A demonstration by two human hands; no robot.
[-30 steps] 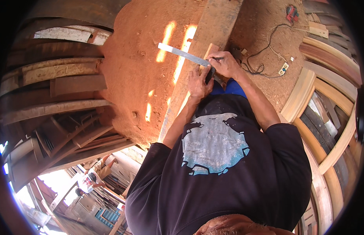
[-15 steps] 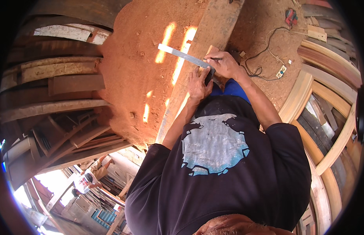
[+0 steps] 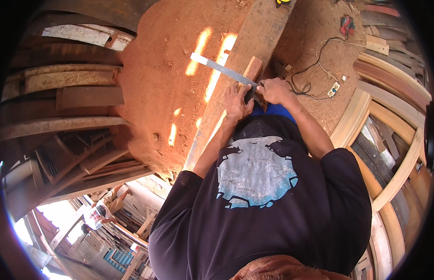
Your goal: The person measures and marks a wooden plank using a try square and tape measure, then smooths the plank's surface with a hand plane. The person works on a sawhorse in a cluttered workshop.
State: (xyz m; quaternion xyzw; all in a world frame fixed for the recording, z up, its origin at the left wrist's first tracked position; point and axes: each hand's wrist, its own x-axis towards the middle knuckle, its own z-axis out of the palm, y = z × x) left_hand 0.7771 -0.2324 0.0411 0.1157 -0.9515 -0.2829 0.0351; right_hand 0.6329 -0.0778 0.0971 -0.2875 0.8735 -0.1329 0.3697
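Observation:
A try square with a long metal blade (image 3: 221, 69) lies across a small block of reddish wood (image 3: 253, 68) on a long wooden plank. My left hand (image 3: 237, 102) is closed over the square's dark stock and the near part of the block, pressing them together. Just right of the blade's inner end, my right hand (image 3: 275, 90) is closed, knuckles up. Its fingers mostly hide the dark pencil they hold. The blade's far end sticks out past the plank's left edge, over the floor.
The plank (image 3: 259, 28) runs away from me, with a yellow tape measure (image 3: 282, 2) at its far end. A power strip (image 3: 334, 88), cords and a red power tool (image 3: 347, 25) lie on the right floor. Wooden frames (image 3: 399, 196) stand right; stacked boards (image 3: 91, 99) fill the left. Another person (image 3: 102, 211) is at back left.
My right hand has come down toward me from above the blade to beside its inner end. More of the wooden block shows now. My left hand stays on the square.

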